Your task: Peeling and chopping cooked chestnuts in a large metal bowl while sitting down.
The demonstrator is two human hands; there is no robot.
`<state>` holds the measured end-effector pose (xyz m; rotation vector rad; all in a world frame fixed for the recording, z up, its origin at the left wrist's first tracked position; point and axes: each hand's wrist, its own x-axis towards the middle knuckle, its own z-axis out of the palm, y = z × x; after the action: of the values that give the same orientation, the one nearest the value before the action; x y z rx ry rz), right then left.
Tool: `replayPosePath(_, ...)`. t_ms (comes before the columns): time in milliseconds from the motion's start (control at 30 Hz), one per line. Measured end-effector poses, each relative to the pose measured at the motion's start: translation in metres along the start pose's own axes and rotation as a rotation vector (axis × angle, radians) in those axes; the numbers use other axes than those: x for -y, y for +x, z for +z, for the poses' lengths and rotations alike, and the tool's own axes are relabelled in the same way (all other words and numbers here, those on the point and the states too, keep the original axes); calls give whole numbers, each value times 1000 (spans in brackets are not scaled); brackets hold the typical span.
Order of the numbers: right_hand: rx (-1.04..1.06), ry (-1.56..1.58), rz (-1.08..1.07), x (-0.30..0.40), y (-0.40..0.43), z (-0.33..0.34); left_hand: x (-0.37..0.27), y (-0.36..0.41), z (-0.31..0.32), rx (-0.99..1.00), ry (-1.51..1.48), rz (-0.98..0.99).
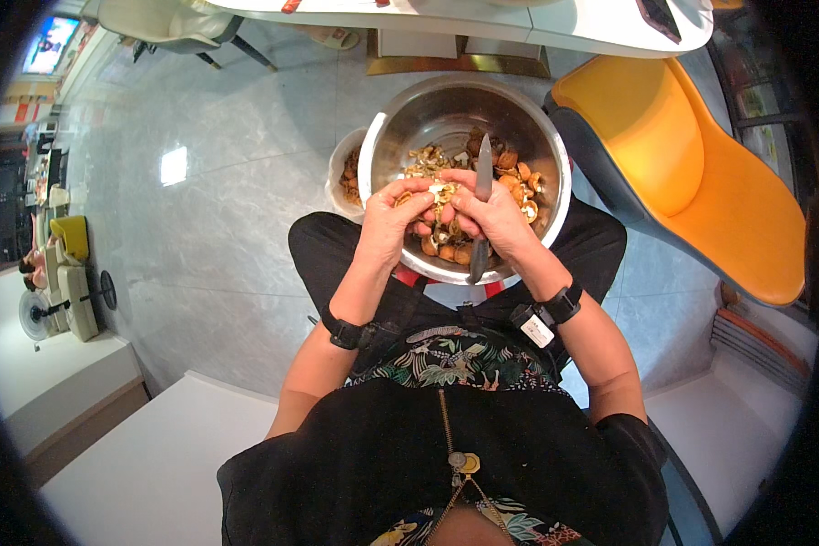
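My left hand (396, 210) and my right hand (495, 213) meet over a wide stainless steel basin (428, 99). Between their fingertips is a pale piece of walnut (442, 193), with both thumbs on it. A knife (484, 160) is tucked in my right hand; its blade points away from me and its dark handle sticks out below the palm. Whole and cracked walnuts (512, 183) lie on the right and near sides of the basin. A heap of lighter walnut pieces (426, 161) lies at its left. My fingers hide part of the contents.
Left of the basin is a white bowl (336, 170) with brown bits inside. A yellow chair (662, 150) stands close at the right. Ahead is a white table (464, 19) with a phone (659, 19) on it. Farther left stand a fan (35, 314) and a pale chair (170, 27).
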<state>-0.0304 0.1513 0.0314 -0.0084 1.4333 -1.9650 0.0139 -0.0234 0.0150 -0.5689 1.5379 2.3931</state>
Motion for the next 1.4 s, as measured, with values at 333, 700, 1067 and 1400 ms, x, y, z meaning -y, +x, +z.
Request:
replayPosePath(333,-208,2,7,-8,-1,3,5,-6,10,-99,-141,-56)
replayPosePath(700,-262,-207,-138,-9,-3,9,-4,-7,9,-30,-194,-89)
replayPosePath(1067,-230,-274,-73,-7,-3,3,7,-12,10,37,-187,9)
replayPosePath(1400,-244,-564,-329,-7,-8,9,0,-8,7,44,120,-9)
